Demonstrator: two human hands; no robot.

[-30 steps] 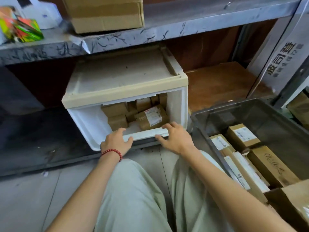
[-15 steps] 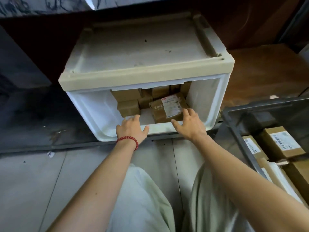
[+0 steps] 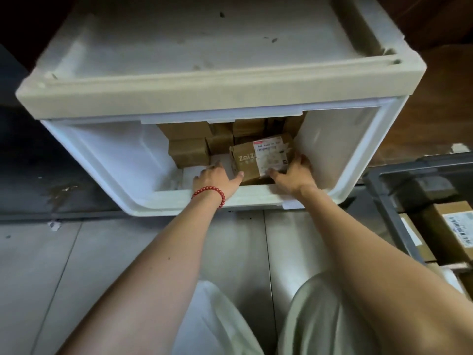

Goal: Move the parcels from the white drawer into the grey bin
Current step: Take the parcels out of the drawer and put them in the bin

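Note:
The white drawer (image 3: 107, 160) is pulled open on the floor, with several brown cardboard parcels (image 3: 188, 151) stacked at its back. A front parcel with a white shipping label (image 3: 258, 160) lies nearest me. My left hand (image 3: 217, 179), with a red bead bracelet at the wrist, touches its left side, thumb against the front. My right hand (image 3: 293, 172) grips its right side, fingers curled round the far edge. The grey bin (image 3: 384, 198) stands at the right edge and holds labelled parcels (image 3: 455, 226).
The drawer's cream cabinet top (image 3: 194, 55) overhangs the opening. Grey floor tiles (image 3: 76, 265) spread in front, and my knees in pale trousers (image 3: 320, 316) fill the bottom. Dark wood shelving (image 3: 445, 80) lies behind the bin.
Both hands left the drawer's front rim and reached inside to the labelled parcel. The view moved closer and lower over the drawer.

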